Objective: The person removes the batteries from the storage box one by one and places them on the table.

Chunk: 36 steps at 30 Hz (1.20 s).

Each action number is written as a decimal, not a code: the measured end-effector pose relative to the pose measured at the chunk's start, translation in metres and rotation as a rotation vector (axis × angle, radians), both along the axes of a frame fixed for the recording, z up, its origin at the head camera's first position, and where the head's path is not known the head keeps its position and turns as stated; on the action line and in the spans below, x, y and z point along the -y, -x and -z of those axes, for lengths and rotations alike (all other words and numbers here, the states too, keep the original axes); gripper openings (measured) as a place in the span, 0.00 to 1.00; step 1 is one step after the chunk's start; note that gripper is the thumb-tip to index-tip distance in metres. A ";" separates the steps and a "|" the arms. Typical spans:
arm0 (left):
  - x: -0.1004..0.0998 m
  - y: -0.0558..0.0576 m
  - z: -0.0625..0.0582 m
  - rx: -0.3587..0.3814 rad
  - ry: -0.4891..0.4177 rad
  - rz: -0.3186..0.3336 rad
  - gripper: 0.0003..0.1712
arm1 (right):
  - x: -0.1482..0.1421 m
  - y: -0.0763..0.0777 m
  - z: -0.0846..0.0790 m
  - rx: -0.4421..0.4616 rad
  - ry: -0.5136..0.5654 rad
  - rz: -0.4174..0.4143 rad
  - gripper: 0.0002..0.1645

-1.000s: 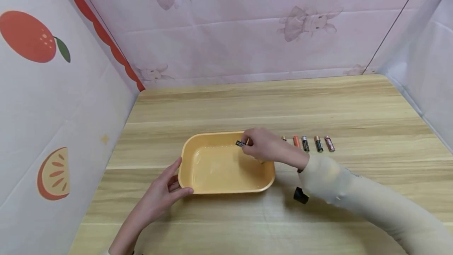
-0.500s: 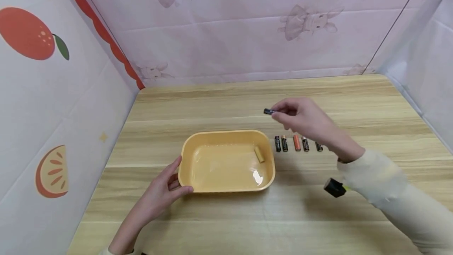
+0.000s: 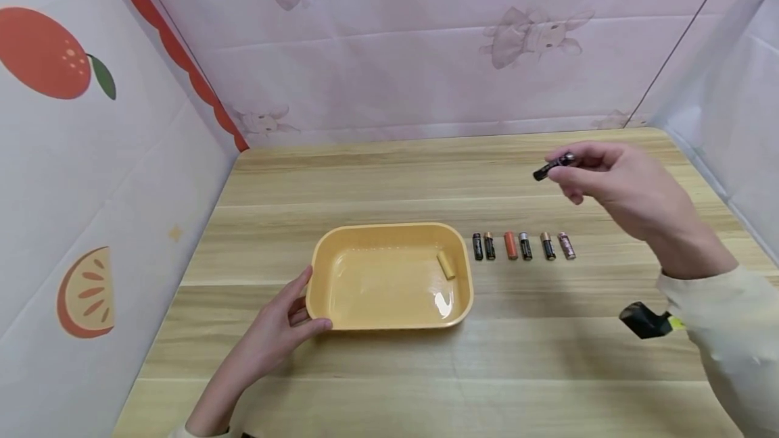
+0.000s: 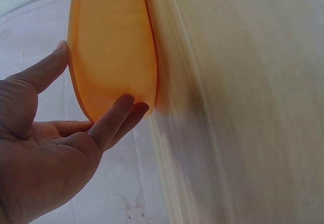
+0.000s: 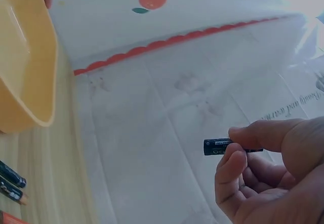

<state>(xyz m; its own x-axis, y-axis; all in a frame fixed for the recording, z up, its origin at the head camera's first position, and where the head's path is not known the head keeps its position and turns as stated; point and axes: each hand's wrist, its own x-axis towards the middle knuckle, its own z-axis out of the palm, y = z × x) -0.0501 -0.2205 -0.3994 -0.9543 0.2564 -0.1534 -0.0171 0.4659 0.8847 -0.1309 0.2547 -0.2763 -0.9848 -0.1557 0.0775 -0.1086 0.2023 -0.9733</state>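
My right hand (image 3: 633, 188) pinches a black battery (image 3: 552, 166) between thumb and fingers, raised above the right part of the table. In the right wrist view the battery (image 5: 217, 146) juts out beyond the fingertips. My left hand (image 3: 276, 340) holds the near-left corner of a yellow plastic basin (image 3: 389, 325), its thumb at the front rim and fingers along the left side. Inside the basin's right end lies a small yellow cylinder (image 3: 446, 265), like a battery. Several batteries line up right of the basin, including a black one (image 3: 477, 247), an orange one (image 3: 510, 246) and a reddish one (image 3: 567, 247).
The wooden table (image 3: 389, 384) meets a pink rabbit-print sheet (image 3: 377, 80) at its back edge. A white sheet with fruit prints (image 3: 152, 174) stands along the left, and another pale sheet (image 3: 742, 120) along the right. A black wrist device (image 3: 645, 321) hangs at the right cuff.
My right hand has left the basin and moved right and up, still pinching the black battery, uncovering the yellow cylinder and the row. My left hand has stayed at the basin.
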 end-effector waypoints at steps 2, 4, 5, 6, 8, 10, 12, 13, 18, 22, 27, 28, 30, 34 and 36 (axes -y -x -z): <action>0.000 0.000 0.000 -0.003 0.005 -0.001 0.57 | -0.009 0.000 0.000 -0.012 0.071 0.005 0.09; 0.000 0.000 0.000 -0.003 0.009 -0.003 0.57 | -0.017 0.000 0.000 -0.029 0.156 0.005 0.10; 0.000 0.000 0.000 -0.003 0.009 -0.003 0.57 | -0.021 0.000 0.000 -0.039 0.196 0.004 0.10; 0.000 0.000 0.000 -0.003 0.009 -0.002 0.57 | -0.024 0.000 0.000 -0.048 0.222 0.001 0.10; 0.000 0.000 0.000 0.000 0.006 -0.001 0.57 | -0.030 -0.002 -0.001 -0.060 0.250 -0.010 0.10; 0.000 0.000 -0.001 0.005 -0.001 0.000 0.57 | -0.036 -0.003 -0.002 -0.065 0.233 -0.010 0.10; 0.001 0.000 -0.001 0.008 -0.007 0.002 0.56 | -0.042 -0.005 -0.003 -0.062 0.181 0.002 0.10; 0.001 0.000 -0.001 0.008 -0.010 0.002 0.56 | -0.044 -0.005 -0.003 -0.061 0.155 0.011 0.10; 0.001 0.001 0.000 0.007 -0.019 0.006 0.56 | -0.056 -0.005 0.003 -0.077 0.074 0.052 0.08; 0.001 0.001 0.000 0.011 -0.022 0.005 0.57 | -0.063 -0.004 0.011 -0.077 -0.058 0.101 0.08; 0.000 0.001 0.000 0.014 -0.018 -0.001 0.57 | -0.074 -0.003 0.022 -0.037 -0.168 0.128 0.10; 0.000 0.001 0.000 0.014 -0.018 0.000 0.56 | -0.076 -0.003 0.024 -0.028 -0.151 0.125 0.11; 0.000 0.001 0.000 0.012 -0.020 0.001 0.56 | -0.080 -0.002 0.029 -0.007 -0.133 0.120 0.12; 0.000 0.001 0.000 0.012 -0.026 0.000 0.57 | -0.086 0.000 0.039 0.031 -0.154 0.112 0.13; 0.000 0.001 0.000 0.015 -0.025 -0.002 0.57 | -0.090 0.001 0.046 0.046 -0.158 0.099 0.12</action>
